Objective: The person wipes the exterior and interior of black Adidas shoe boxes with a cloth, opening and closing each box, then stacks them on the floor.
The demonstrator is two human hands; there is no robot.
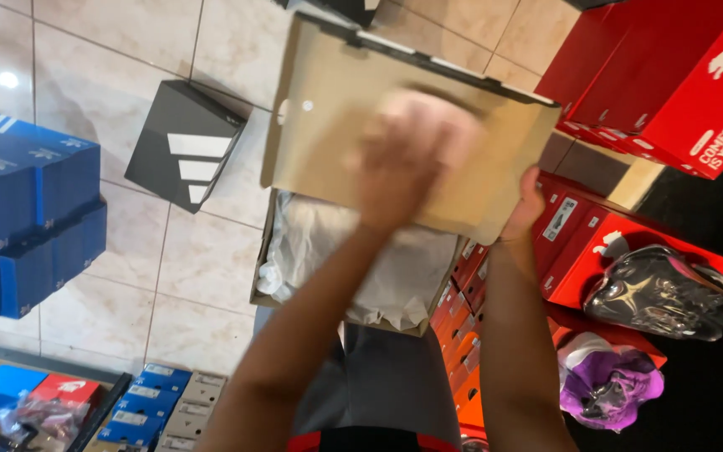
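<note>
Head view: the left hand (412, 155) (blurred) lies flat on the raised brown cardboard lid (336, 109), while the right hand (529, 205) pinches its edge, exposing white tissue paper (353, 251) in the open shoebox (265, 259).

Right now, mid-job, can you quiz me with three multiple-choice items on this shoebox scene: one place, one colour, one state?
1. Where is the black box with white stripes?
A. on the tiled floor
B. on the red stack
C. in a hand

2. What colour are the stacked boxes at the left edge?
A. green
B. blue
C. yellow

3. The brown cardboard shoebox lid is:
A. shut
B. raised open
C. torn off

Answers: 1 A, it lies on tiles; 2 B, plainly blue; 3 B, left hand and right hand hold it up over white tissue paper.
</note>
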